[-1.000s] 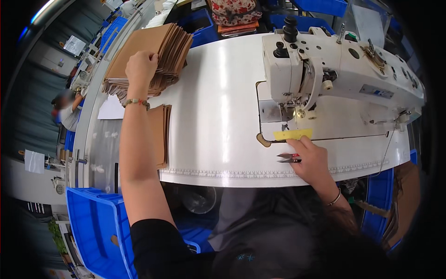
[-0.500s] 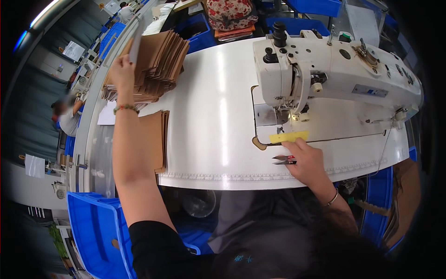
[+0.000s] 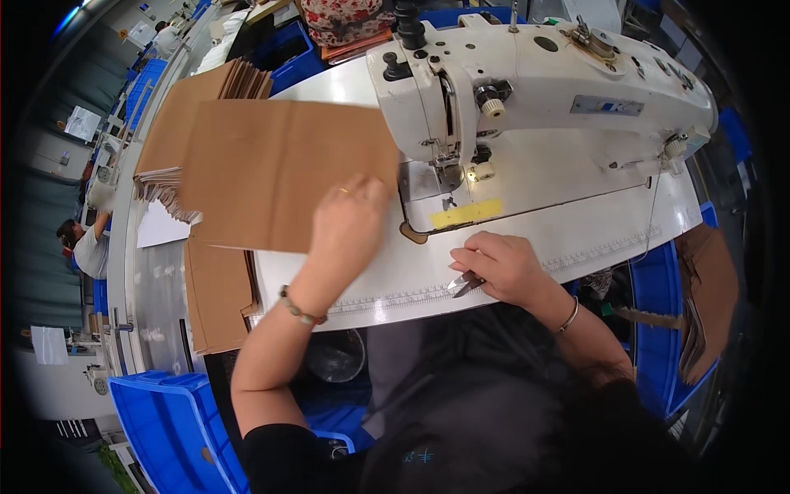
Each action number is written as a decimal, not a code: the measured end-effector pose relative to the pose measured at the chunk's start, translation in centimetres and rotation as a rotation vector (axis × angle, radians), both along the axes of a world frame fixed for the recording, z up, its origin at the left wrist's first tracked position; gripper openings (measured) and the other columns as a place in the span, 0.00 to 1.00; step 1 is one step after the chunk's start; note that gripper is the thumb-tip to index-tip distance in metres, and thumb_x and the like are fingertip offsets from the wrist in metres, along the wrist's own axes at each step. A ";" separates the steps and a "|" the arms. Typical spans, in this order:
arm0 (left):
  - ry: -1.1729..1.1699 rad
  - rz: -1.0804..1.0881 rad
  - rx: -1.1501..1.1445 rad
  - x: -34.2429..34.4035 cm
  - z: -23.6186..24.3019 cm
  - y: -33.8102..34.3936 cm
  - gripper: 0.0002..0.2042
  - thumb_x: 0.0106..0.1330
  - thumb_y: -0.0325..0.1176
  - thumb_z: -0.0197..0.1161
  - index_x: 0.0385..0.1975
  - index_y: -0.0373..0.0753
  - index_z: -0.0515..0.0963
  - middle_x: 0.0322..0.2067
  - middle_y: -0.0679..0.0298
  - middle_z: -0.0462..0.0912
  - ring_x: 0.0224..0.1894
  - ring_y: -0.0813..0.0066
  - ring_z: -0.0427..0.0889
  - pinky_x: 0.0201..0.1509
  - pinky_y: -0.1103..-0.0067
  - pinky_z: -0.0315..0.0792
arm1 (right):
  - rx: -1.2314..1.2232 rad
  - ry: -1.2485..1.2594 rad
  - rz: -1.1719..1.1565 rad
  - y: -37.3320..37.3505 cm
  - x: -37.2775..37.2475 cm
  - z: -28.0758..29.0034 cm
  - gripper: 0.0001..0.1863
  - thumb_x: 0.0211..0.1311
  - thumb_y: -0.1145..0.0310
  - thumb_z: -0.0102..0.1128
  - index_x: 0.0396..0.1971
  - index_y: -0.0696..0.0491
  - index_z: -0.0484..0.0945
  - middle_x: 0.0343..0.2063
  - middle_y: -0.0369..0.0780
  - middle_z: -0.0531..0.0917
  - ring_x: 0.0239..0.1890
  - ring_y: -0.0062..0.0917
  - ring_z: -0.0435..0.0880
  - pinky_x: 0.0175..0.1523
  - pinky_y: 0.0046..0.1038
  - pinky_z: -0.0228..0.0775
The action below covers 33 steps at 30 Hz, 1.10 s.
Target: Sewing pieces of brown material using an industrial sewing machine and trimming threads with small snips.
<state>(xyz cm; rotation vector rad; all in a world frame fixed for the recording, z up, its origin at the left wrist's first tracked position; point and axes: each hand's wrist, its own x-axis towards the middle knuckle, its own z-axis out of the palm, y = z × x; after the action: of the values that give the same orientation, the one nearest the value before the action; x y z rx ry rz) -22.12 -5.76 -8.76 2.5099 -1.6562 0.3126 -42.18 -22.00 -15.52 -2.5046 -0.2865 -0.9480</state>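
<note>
My left hand (image 3: 350,222) has its fingers closed on a large flat brown panel (image 3: 263,165), near its right edge. The panel hangs over the sewing table, left of the white sewing machine (image 3: 535,82), and covers part of the brown stack (image 3: 177,103) behind it. In my right hand (image 3: 506,267) are thread snips (image 3: 467,284), their blades pointing left over the table's front edge. Just beyond that hand a yellow strip (image 3: 465,214) lies on the machine bed below the needle area. Whether the panel is cloth, leather or board I cannot tell.
More brown pieces (image 3: 216,288) lie at the table's left front. A blue bin (image 3: 164,428) stands lower left; another blue bin (image 3: 658,354) with brown pieces is at the right. A floral bundle (image 3: 346,20) sits behind the table. Another person (image 3: 92,247) works at far left.
My left hand has come from the stack rightward toward the machine, bringing a brown panel. My right hand has drawn back from the yellow strip, still with the snips. The view has shifted.
</note>
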 end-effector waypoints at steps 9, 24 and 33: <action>0.509 -0.097 -0.148 -5.2 -0.6 2.4 0.17 0.63 0.34 0.69 0.51 0.38 0.80 0.51 0.55 0.85 0.54 0.55 0.84 0.54 0.68 0.79 | -0.342 0.037 -0.002 -1.0 0.0 0.9 0.13 0.54 0.68 0.64 0.40 0.53 0.81 0.36 0.33 0.84 0.25 0.22 0.82 0.27 0.23 0.74; 0.204 -0.181 0.011 -5.0 -3.9 0.6 0.33 0.63 0.49 0.68 0.64 0.37 0.73 0.66 0.56 0.73 0.70 0.52 0.68 0.71 0.57 0.64 | -0.361 0.155 -0.340 -12.4 -3.9 0.3 0.13 0.51 0.78 0.61 0.38 0.51 0.84 0.43 0.35 0.89 0.32 0.27 0.87 0.34 0.27 0.79; 0.171 -0.203 -0.013 -4.5 -4.0 -1.7 0.32 0.61 0.51 0.70 0.59 0.34 0.75 0.64 0.51 0.74 0.67 0.50 0.72 0.67 0.56 0.69 | -0.301 -0.011 -0.343 -16.0 -6.9 3.2 0.23 0.38 0.90 0.61 0.39 0.55 0.83 0.41 0.39 0.88 0.39 0.30 0.89 0.37 0.26 0.80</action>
<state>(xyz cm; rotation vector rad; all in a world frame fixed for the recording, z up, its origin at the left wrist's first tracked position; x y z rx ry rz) -26.64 -7.51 -12.77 2.2611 -1.8115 0.0854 -49.05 -38.00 -12.29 -2.8876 0.0018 -1.1199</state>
